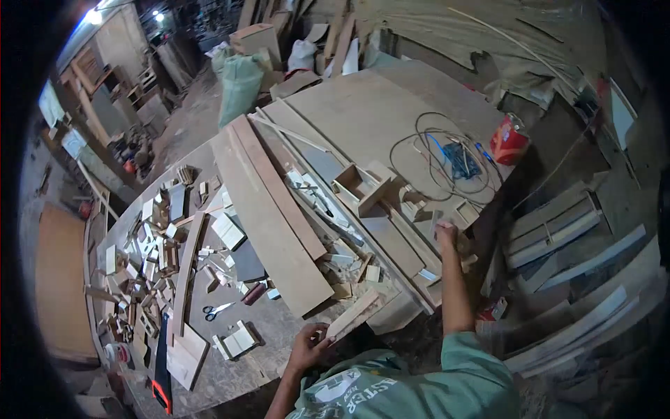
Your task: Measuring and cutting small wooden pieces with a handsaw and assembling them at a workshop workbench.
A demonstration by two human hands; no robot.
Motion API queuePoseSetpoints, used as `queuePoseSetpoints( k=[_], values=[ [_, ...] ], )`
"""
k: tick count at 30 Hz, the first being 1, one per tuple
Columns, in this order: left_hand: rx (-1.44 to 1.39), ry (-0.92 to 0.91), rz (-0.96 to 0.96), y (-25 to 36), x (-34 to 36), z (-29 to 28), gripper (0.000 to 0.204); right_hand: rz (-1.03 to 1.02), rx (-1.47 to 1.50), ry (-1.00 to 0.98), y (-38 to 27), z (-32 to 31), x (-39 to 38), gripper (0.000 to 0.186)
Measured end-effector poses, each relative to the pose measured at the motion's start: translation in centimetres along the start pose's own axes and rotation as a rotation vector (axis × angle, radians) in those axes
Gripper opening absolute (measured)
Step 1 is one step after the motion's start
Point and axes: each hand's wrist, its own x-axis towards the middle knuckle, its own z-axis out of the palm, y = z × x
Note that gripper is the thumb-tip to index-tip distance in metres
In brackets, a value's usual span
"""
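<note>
My left hand (pixel 314 341), low in the middle, has its fingers closed on the near end of a short pale wooden strip (pixel 352 313) at the bench's front edge. My right hand (pixel 444 232) reaches forward at the right with fingers curled; what they hold is too small to make out. Just beside it are a small wooden frame (pixel 466 215) and narrow boards (pixel 398 251). A small open wooden box (pixel 352 181) sits left of that hand. Long plywood panels (pixel 272 244) lie across the bench between the hands and its far side.
Wood offcuts (pixel 139 272), a handsaw (pixel 160 391) and scissors (pixel 218 311) lie on the left bench. A coiled hose (pixel 419 140) and red can (pixel 508 143) are at back right. Sacks (pixel 241 91) stand behind; leaning boards (pixel 579 314) crowd the right.
</note>
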Motion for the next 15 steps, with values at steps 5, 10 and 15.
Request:
queuePoseSetpoints(
  k=[5, 10, 15],
  values=[
    [-0.104, 0.122, 0.014, -0.3, 0.7, 2.1, 0.039, -0.063, -0.566, 0.265, -3.5, 1.9, 3.8, 0.028],
    [0.091, 0.173, 0.12, -1.0, 0.4, 0.7, 0.04, -0.374, -0.225, 0.06, -11.7, 3.2, -6.4, 0.017],
    [0.253, 0.228, 0.028, -0.5, -3.9, -1.7, 0.039, -0.533, -0.079, -0.379, -13.6, 8.3, -20.7, 0.017]
  ],
)
